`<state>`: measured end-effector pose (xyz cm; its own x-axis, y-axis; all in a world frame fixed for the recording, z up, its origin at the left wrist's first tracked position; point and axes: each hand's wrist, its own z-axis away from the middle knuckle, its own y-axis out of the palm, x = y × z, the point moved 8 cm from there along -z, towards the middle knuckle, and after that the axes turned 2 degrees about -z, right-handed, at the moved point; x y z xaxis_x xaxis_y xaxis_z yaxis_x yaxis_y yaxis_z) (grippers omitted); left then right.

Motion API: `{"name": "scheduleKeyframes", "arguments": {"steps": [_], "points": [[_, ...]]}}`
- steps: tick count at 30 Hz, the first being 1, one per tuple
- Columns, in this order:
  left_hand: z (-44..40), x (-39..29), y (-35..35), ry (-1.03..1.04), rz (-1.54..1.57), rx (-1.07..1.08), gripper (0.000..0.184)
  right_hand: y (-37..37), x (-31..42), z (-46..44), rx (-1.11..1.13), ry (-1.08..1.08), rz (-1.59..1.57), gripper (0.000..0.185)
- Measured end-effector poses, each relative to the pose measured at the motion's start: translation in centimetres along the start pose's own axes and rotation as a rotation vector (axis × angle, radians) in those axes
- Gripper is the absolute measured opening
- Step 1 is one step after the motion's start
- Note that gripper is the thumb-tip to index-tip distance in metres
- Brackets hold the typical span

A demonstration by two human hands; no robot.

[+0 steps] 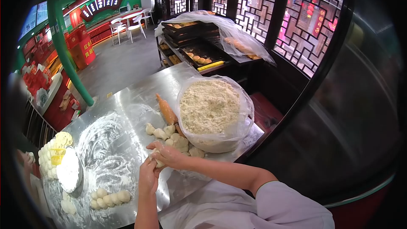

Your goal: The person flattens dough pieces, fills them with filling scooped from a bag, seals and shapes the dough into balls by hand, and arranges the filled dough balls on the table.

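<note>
My left hand [148,174] and my right hand [170,156] meet over the near edge of the metal table, closed around a pale piece of dough [158,161]. Fingers hide much of that piece. Just beyond them lie several pieces of dough [178,142], some flattened or folded. A large bowl [246,123] lined with clear plastic stands to the right, heaped with crumbly pale filling [210,106]. Beside the bowl, a long orange-brown tool [167,111], perhaps a wooden rolling pin, lies on the table.
Flour is smeared over the metal table [131,97]. Dough balls [110,199] sit in rows at the front left. Farther left are a dish of white flour [70,171], more dough pieces [46,161] and another person's arm [27,165]. Black trays [212,51] of pastries stand behind.
</note>
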<state>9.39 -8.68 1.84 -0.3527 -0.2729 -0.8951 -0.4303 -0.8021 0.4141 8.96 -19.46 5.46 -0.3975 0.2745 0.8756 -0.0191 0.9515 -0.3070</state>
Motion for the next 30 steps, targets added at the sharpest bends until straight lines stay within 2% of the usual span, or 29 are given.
{"name": "scheduleKeyframes", "arguments": {"steps": [4, 5, 7, 10, 13, 14, 15, 16, 18, 19, 20, 21, 23, 24, 25, 26, 27, 28, 29, 30], "points": [[2.7, 0.1, -1.0, -0.024, 0.204, -0.015, 0.029, 3.4, -0.8, 0.0, 0.051, -0.033, 0.049, 0.029], [2.9, 0.6, -1.2, -0.023, 0.204, -0.018, 0.029, 4.2, -1.1, 0.0, 0.091, -0.028, 0.093, 0.028], [3.5, 2.4, -3.3, 0.003, 0.118, -0.158, 0.027, 5.7, -2.1, 0.1, 0.081, 0.019, 0.118, 0.025], [3.5, 3.7, -5.3, 0.051, 0.036, -0.232, 0.023, 6.5, -1.7, 0.5, -0.006, -0.008, 0.178, 0.021], [3.4, 4.8, -7.3, 0.075, 0.057, -0.253, 0.019, 7.0, -0.6, 1.1, -0.044, -0.096, 0.192, 0.019], [3.4, 4.9, -8.0, 0.075, 0.059, -0.256, 0.019, 7.3, 0.5, 1.3, -0.041, -0.235, 0.256, 0.023], [3.7, 5.0, -8.3, 0.021, 0.206, -0.273, 0.020, 7.6, 1.6, 1.6, -0.040, -0.376, 0.319, 0.029], [3.9, 5.2, -8.4, -0.032, 0.353, -0.286, 0.021, 7.4, 1.6, 1.7, -0.041, -0.376, 0.317, 0.029], [4.6, 4.3, -7.4, -0.050, 0.391, -0.213, 0.023, 7.9, 2.1, 2.6, 0.135, -0.484, 0.447, 0.030], [4.8, 4.2, -6.4, -0.069, 0.430, -0.146, 0.027, 7.4, 2.2, 2.7, 0.135, -0.480, 0.441, 0.030], [4.9, 4.4, -6.0, -0.075, 0.430, -0.163, 0.027, 7.9, 0.8, 2.4, 0.254, -0.322, 0.445, 0.028], [4.7, 4.4, -4.7, -0.092, 0.382, -0.093, 0.038, 8.7, -0.3, 2.4, 0.385, -0.167, 0.432, 0.027], [4.7, 4.8, -3.2, -0.118, 0.292, 0.042, 0.068, 7.1, 0.2, 2.2, 0.334, -0.185, 0.540, 0.033], [4.4, 4.8, -3.0, -0.097, 0.281, 0.081, 0.072, 6.5, 0.5, 1.9, 0.258, -0.253, 0.568, 0.030], [4.5, 4.0, -2.0, -0.136, 0.264, -0.020, 0.075, 6.3, -0.5, 1.6, 0.224, -0.214, 0.592, 0.030], [4.0, 4.7, -2.5, -0.212, 0.310, 0.071, 0.075, 6.4, -1.0, 1.6, 0.280, -0.260, 0.634, 0.032], [3.6, 5.7, -3.2, -0.281, 0.356, 0.180, 0.076, 6.3, -2.5, 1.0, 0.253, -0.092, 0.590, 0.033], [3.5, 5.7, -4.1, -0.286, 0.359, 0.134, 0.076, 6.0, -3.6, 0.7, 0.227, 0.075, 0.561, 0.036], [3.4, 5.6, -4.9, -0.261, 0.316, 0.090, 0.074, 6.2, -2.8, 0.9, 0.249, 0.075, 0.532, 0.036], [3.4, 5.7, -5.3, -0.239, 0.271, 0.053, 0.071, 5.9, -0.2, 1.0, 0.194, -0.051, 0.493, 0.033]]}}
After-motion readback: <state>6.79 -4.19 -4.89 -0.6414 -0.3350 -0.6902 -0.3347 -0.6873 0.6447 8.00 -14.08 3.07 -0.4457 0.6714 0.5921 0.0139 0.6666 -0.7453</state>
